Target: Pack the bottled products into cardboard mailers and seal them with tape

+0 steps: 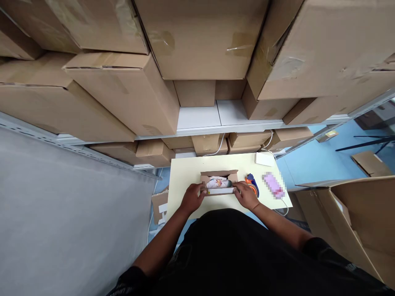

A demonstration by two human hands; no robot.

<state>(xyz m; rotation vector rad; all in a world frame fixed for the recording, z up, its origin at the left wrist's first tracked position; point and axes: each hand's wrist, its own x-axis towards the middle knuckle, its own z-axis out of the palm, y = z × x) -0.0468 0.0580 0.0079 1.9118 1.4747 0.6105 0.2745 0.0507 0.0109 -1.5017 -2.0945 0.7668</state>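
Note:
A small open cardboard box (203, 177) lies on the pale yellow table. Inside it rests a wrapped bundle (217, 182) with a colourful print on white; its exact kind I cannot make out. Along the box's near side runs a white label (220, 191) with a yellow patch. My left hand (191, 198) holds the box's left near corner, thumb in front. At the right near corner my right hand (247, 196) grips the box wall, fingers over the edge. Just right of the box is an orange and dark blue tape dispenser (253, 184), close to my right hand.
The table (182, 170) also bears a blurred pink phone-like object (273, 185) and a white box (263, 159). Shelves with large cartons (203, 41) rise behind it. A grey wall (70, 197) stands left; a big open carton (364, 209) is at right.

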